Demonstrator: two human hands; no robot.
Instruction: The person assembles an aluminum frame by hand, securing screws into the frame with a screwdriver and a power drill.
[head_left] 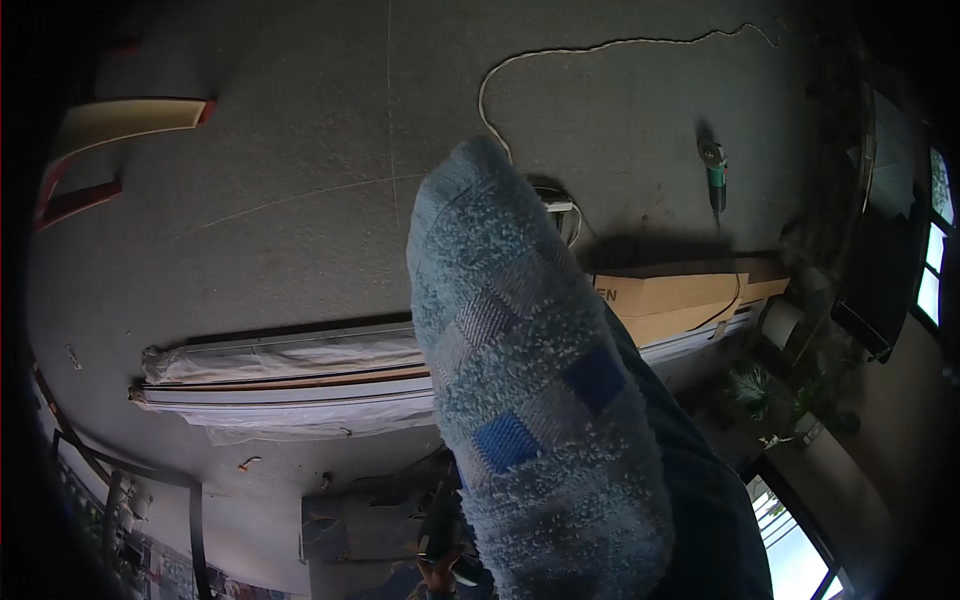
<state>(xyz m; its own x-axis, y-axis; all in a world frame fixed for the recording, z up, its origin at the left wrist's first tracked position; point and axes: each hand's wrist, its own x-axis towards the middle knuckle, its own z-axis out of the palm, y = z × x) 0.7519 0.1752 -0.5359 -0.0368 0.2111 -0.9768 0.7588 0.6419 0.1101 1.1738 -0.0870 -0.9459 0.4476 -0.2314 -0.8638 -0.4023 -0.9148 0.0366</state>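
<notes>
A light blue terry cloth [480, 270] with grey and blue squares fills the middle of the head view, very close to the camera. It looks like a towel, rounded at its upper end. Behind its right side runs dark green fabric [700, 480]. Neither of my hands can be made out; the cloth may cover one. At the bottom edge a small hand [437, 575] is by a dark green object [440, 525]; whose hand it is does not show.
On the grey floor [300, 230] lies a green angle grinder [714, 175]. A pale cable [600, 46] curves across the floor. Long plastic-wrapped boards [290, 395] and an opened cardboard box [670, 305] lie behind the cloth. A red-edged curved piece [140, 120] is at left, a plant [755, 390] at right.
</notes>
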